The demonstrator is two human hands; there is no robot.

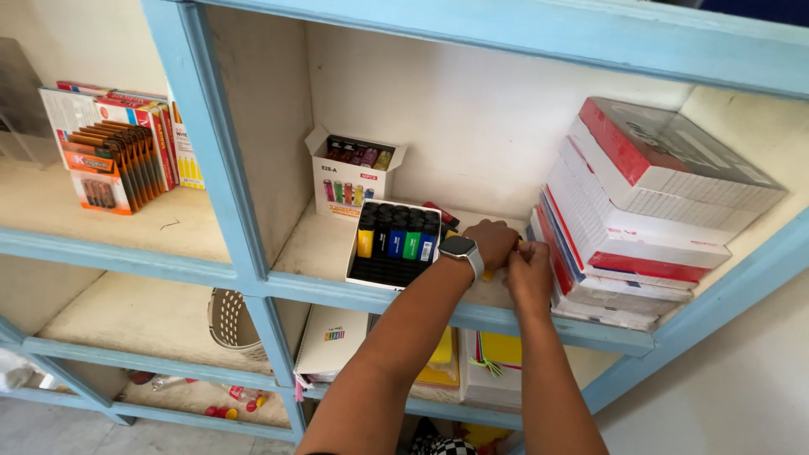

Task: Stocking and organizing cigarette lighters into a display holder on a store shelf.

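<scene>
Both forearms rose from the bottom edge toward the middle shelf of a blue-framed unit. On the left wrist sat a smartwatch. That left hand was curled, fingers pressed together around something small and yellow that was mostly hidden, so what it was could not be told. Touching it, the right hand was closed too, knuckles up, just beside the leaning stack of paper reams. Left of the hands lay an open tray of markers, with a white box of highlighters behind it. Pencil packs stood in the next bay.
</scene>
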